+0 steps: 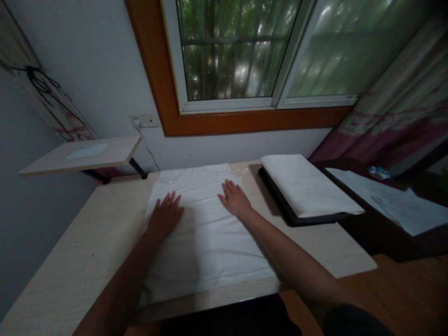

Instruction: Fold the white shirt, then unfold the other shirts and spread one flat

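Observation:
A white cloth garment [210, 242], perhaps a shirt, lies spread over the desk in front of me, with light creases across it. My left hand [167, 214] rests flat on its upper left part, fingers stretched out. On the upper right part lies my right hand [234, 198], also palm down with the fingers extended. Neither hand grips the cloth. Its far edge reaches close to the wall, and my forearms cover parts of both sides.
To the right, folded white cloth [308, 186] lies on a folded black one [280, 196]. A small raised shelf [63, 161] with a paper stands at the desk's back left. Beyond the desk [77, 242] are a socket [143, 121], a window and curtains. White sheets [388, 196] lie farther right.

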`<action>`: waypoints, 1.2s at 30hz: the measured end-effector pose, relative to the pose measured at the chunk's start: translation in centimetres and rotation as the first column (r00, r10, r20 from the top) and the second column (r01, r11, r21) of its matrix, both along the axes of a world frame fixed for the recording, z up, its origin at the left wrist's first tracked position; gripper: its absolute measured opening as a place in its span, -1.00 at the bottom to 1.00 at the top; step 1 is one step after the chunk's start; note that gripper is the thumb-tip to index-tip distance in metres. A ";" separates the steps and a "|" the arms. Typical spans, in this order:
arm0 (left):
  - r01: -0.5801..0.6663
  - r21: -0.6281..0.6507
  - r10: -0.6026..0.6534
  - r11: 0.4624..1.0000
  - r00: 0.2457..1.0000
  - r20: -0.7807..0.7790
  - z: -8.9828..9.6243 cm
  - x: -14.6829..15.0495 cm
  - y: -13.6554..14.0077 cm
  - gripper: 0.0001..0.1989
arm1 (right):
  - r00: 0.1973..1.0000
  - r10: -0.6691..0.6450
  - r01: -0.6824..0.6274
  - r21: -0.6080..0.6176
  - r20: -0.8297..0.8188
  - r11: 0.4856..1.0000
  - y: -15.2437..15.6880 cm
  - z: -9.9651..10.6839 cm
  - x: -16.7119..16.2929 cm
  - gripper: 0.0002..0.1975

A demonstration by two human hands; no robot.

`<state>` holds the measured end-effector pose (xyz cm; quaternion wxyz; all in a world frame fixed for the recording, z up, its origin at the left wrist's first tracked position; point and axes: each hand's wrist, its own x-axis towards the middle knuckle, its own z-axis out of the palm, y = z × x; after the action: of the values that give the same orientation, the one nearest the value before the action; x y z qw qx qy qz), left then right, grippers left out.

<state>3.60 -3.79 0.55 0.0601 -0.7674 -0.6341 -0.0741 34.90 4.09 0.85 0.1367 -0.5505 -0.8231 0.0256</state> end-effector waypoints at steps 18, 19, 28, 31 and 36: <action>0.114 -0.022 -0.115 0.993 0.993 -0.026 0.7 0.0 -3.6 -0.41 | 0.999 -0.036 0.036 0.093 0.004 0.995 -4.6 2.1 4.0 -0.45; 0.134 -0.028 -0.135 0.991 0.991 -0.024 0.7 1.1 -3.9 -0.41 | 1.000 0.007 -0.006 0.089 -0.007 0.996 -5.4 2.1 3.1 -0.44; 0.191 0.031 -0.190 0.981 0.982 -0.014 0.1 6.5 -6.6 -0.44 | 0.983 0.175 -0.170 0.077 -0.052 0.982 -9.7 0.1 -0.8 -0.39; 0.186 0.038 -0.186 0.982 0.983 -0.013 0.1 5.3 -6.9 -0.43 | 0.990 0.134 -0.131 0.064 -0.048 0.989 -9.3 0.1 0.8 -0.39; 0.154 0.035 -0.153 0.987 0.988 -0.032 -0.1 2.9 -7.3 -0.41 | 0.999 0.055 -0.054 0.057 0.001 0.997 -8.3 -0.1 4.3 -0.37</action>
<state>6.46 -11.10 0.44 0.0780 -0.8137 -0.5706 -0.0790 39.15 -4.23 0.75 0.1519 -0.5238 -0.8382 0.0062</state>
